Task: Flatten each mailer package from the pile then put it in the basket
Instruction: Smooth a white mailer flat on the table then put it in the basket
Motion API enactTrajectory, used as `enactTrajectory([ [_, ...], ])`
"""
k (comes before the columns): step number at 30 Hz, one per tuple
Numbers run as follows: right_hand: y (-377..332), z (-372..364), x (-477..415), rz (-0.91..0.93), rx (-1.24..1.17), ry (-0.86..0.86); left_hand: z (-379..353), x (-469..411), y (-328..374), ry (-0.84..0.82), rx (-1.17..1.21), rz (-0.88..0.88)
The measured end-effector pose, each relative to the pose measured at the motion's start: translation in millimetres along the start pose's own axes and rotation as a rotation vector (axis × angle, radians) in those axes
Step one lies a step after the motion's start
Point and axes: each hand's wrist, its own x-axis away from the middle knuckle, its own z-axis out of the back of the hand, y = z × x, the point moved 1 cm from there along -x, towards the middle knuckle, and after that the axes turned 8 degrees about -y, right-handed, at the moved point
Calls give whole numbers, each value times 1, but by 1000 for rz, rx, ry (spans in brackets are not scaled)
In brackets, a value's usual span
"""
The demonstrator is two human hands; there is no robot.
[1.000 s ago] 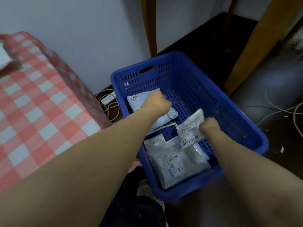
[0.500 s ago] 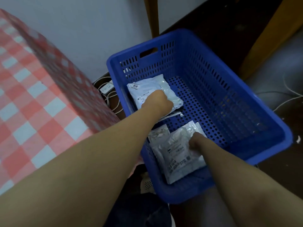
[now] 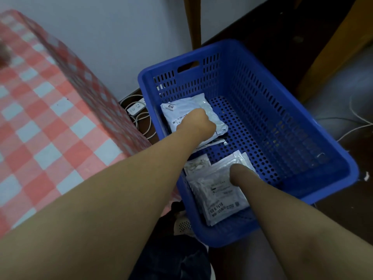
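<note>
Two grey mailer packages lie in the blue basket (image 3: 272,118), one at its far-left corner and one at its near end. The left hand (image 3: 196,123) rests knuckles-up on the far mailer (image 3: 189,106). Its fingers are hidden beneath the hand, so I cannot tell whether they grip the mailer or only press on it. The right hand (image 3: 240,174) sits on the near mailer (image 3: 220,199), which tops a small stack. Only the wrist and the back of the hand show, so its grasp cannot be told either. A small pale packet (image 3: 196,164) peeks out between the two mailers, and its print is too blurred to read.

The basket stands on a dark floor. To its left is a desk (image 3: 50,118) covered in a red-and-white checked cloth. A white power strip (image 3: 137,107) with coiled cable lies between the desk and the basket. A pale wall (image 3: 121,37) and a wooden leg (image 3: 194,21) stand behind the basket, and white cables (image 3: 353,126) trail to its right.

The far mailer's label reads "1014". The near one shows digits like "60 6-7610".
</note>
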Motion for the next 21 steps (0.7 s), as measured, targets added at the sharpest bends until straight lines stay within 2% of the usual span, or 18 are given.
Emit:
enactTrajectory([
  [3,-11,29,34,-36,-153,55,9,15,6,5,-11,-4],
  [5,-18,48,62,6,-189,113,19,29,10,29,-6,-33],
  [9,-32,82,122,118,-190,218,47,63,15,119,-22,-85],
  [13,-48,111,185,259,-160,456,82,109,14,236,-41,-116],
  [17,-86,134,244,368,-147,616,120,154,-7,324,-38,-83],
  [21,-148,143,292,513,-105,697,163,193,-48,405,-9,-23],
])
